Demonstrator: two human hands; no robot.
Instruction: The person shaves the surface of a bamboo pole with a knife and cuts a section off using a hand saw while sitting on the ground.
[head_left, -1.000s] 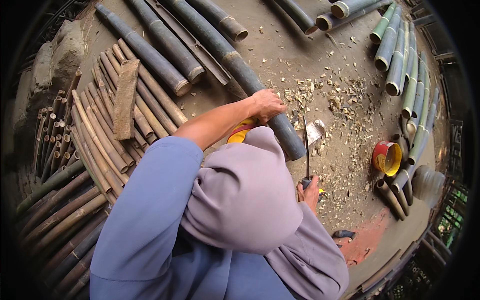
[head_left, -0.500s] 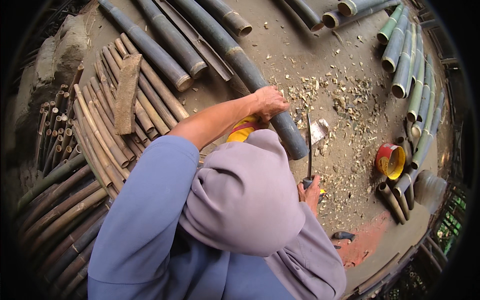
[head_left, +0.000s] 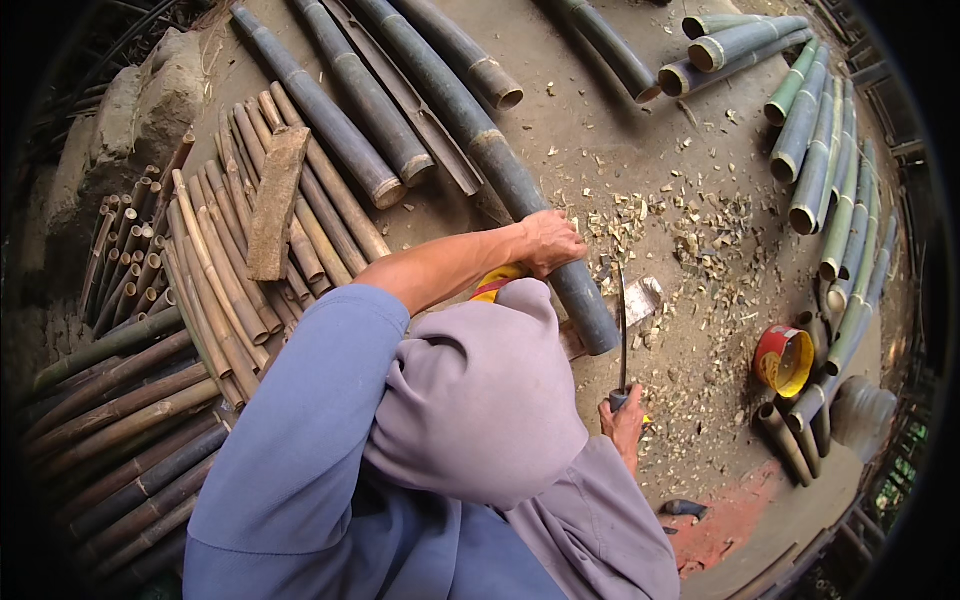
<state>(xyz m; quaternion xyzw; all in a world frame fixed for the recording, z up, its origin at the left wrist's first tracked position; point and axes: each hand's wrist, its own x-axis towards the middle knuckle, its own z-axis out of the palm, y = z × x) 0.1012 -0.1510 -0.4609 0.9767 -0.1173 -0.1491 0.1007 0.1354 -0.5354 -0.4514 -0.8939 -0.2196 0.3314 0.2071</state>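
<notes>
Left grip [head_left: 553, 243] is clasping a dark bamboo pole [head_left: 585, 308], its long axis running upper-left to lower-right beneath; right grip [head_left: 625, 425], farther off, is clenching a knife [head_left: 624, 335].

Soft, fairly even daylight covers the hood [head_left: 480, 400] and the floor [head_left: 565, 125] beyond it. Shadows are diffuse. Just beyond the hood, the held pole [head_left: 495, 155] carries a dull sheen; right of it, the blade [head_left: 623, 330] reads dark. Far left, canes [head_left: 125, 275] sink into dimness; far right, green poles [head_left: 842, 230] bow with fisheye distortion inside a black rim.
</notes>
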